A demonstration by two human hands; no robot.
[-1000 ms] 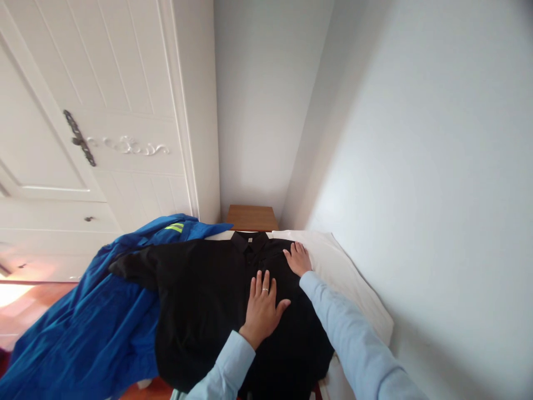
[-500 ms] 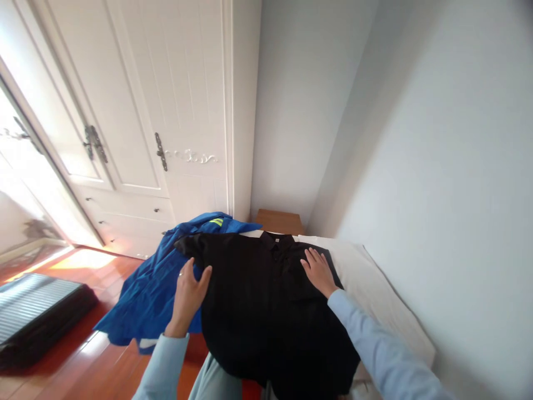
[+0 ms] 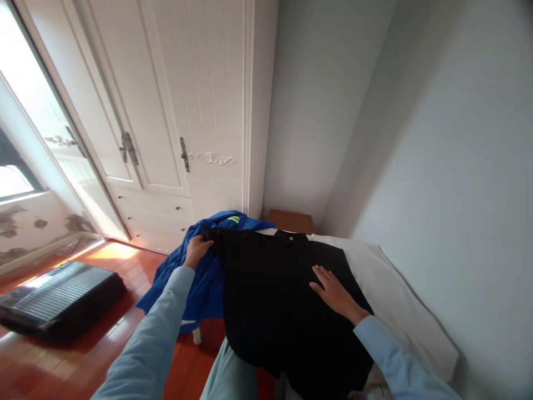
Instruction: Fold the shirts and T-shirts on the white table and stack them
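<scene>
A black collared shirt (image 3: 266, 294) lies spread out, front up, with its collar at the far end. My left hand (image 3: 197, 251) has closed on the end of the shirt's left-lying sleeve. On the right side of the chest my right hand (image 3: 335, 289) rests or hovers palm down, fingers extended; contact with the cloth is hard to tell. Under the sleeve and to the left, a blue garment (image 3: 208, 291) with a yellow-green strip hangs over the edge. The white covered surface (image 3: 395, 289) beneath the shirt shows on the right.
A white wardrobe (image 3: 212, 100) with dark handles stands behind on the left. In the corner is a brown wooden piece (image 3: 291, 220). A dark ribbed suitcase (image 3: 66, 294) lies on the reddish wooden floor (image 3: 141, 266). The grey wall (image 3: 458, 166) bounds the right side.
My left hand has reached forward and taken hold of the sleeve end. My right hand has slid slightly down the shirt's chest. The camera view has turned a little left.
</scene>
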